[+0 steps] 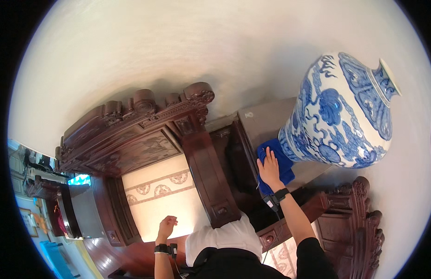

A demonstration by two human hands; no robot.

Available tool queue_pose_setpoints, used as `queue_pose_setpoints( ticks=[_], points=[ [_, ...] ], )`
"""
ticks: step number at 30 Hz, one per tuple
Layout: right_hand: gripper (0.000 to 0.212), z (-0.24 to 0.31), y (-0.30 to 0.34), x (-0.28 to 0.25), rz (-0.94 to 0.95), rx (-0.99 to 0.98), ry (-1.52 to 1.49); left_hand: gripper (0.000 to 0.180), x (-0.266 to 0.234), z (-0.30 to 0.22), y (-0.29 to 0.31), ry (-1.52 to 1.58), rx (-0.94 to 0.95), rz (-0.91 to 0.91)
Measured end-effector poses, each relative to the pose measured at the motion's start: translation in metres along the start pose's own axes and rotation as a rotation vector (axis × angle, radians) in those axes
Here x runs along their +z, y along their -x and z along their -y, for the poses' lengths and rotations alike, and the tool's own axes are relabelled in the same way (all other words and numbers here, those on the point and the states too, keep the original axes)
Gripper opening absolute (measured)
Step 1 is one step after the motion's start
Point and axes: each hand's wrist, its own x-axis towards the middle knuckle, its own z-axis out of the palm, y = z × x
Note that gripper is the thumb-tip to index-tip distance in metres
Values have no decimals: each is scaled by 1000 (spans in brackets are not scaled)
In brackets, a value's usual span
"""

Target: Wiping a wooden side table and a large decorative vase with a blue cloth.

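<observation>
Blue cloth is down flat on the grey surface, bunched a little, a bright, soft-looking rag pressed under the right hand. That hand lies palm down on it, fingers spread and pointing toward the wall. The cloth's far edge sits right at the foot of the big blue-and-white porcelain vase, touching or just short of it. The vase stands upright on the same surface, with a narrow neck, broad shoulders and painted scrollwork all over.
</observation>
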Motion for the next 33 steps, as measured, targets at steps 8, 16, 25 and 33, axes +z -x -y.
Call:
queue_pose_setpoints(
  ticks=[8,16,25,33],
  points=[
    [59,19,-68,9,10,-27,-22,27,-13,17,13,54,-77,-86],
    [57,51,-155,14,-7,-15,90,24,-16,34,27,169,-158,-184],
    [55,78,-211,23,-55,-77,121,22,-19,64,34,211,-218,-236],
    [57,67,-184,19,-95,20,45,25,-24,58,26,211,-167,-203]
  ],
)
